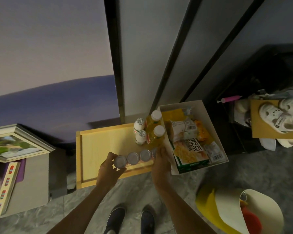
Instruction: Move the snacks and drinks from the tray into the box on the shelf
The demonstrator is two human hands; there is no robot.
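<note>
Snacks sit in the box beside our right hand; it and our left hand grip the bottle row; four drinks beyond them await.

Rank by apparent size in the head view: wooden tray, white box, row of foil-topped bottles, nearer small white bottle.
1. wooden tray
2. white box, close behind; hands and bottles cover part of the tray, so this gap is unsure
3. row of foil-topped bottles
4. nearer small white bottle

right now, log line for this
left hand, right hand grip foil-lidded bottle row | tray: juice bottles | box: snack packs
</note>
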